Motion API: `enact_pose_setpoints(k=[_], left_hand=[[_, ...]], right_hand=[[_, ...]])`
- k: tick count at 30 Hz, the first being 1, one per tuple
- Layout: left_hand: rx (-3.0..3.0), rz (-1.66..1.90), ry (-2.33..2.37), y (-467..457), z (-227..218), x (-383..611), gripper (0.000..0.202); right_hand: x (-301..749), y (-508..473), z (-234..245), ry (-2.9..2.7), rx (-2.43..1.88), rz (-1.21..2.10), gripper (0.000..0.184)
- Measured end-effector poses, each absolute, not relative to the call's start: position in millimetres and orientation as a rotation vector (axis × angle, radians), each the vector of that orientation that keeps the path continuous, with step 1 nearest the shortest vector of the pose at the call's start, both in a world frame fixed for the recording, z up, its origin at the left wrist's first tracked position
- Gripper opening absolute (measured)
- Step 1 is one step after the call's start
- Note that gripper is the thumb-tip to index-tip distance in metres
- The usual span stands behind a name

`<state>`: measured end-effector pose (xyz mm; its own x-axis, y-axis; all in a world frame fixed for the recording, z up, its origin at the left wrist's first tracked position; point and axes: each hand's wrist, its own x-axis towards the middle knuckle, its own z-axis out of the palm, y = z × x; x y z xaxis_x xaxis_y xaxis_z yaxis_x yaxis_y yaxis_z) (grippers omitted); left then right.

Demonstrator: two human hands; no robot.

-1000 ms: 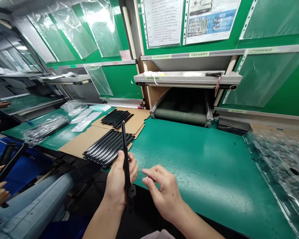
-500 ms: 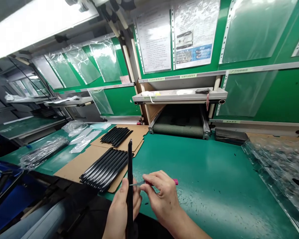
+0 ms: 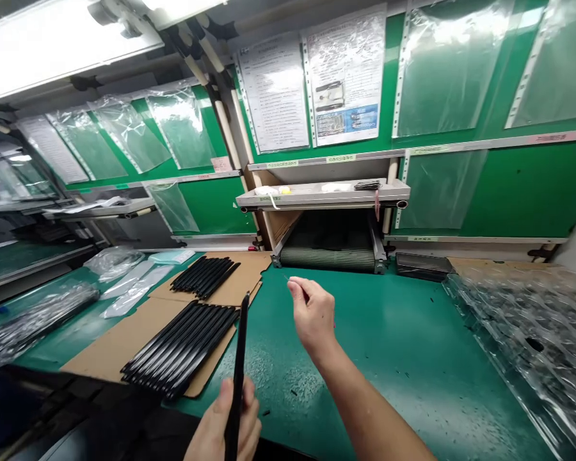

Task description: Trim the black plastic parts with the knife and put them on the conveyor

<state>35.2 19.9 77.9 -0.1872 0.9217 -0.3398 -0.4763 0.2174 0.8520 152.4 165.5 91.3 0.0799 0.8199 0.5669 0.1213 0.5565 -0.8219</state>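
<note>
My left hand is at the bottom edge, closed around a long thin black strip that stands almost upright. My right hand is raised over the green table, fingers pinched on a small pink-handled tool with a fine metal tip pointing up and left. The tool is apart from the strip. Just left of the strip, a row of several similar black strips lies on cardboard, and a second row lies further back.
A conveyor belt opening sits at the back under a grey shelf. Clear plastic trays crowd the right side. A black tray lies beside the conveyor. Bagged parts and plastic bags lie at left.
My right hand has lifted away from the strip, going up and forward with the pink tool. The view has tilted upward, so the left hand now sits lower in frame.
</note>
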Motion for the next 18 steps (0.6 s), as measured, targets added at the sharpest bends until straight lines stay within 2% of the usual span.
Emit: enact_pose_setpoints(k=[4,9,13,15,18], left_hand=[[0.482,1.447,1.197,26,83,35,0.046],[0.247,1.559,1.285,29,77,41,0.039],[0.269,1.552,1.235,29,73,43,0.044],[0.309,1.504,1.183,29,71,40,0.047],[0.342,1.422,1.135,27,70,32,0.048]], right_hand=[[156,130,79,-1.582,-0.752,0.88,0.041],[145,100,71,-1.545,-0.593,1.405,0.033],[132,102,69,-1.423,-0.48,1.705,0.031],[129,105,66,-1.506,-0.522,1.572,0.028],[131,111,58,-1.652,-0.736,1.058,0.028]])
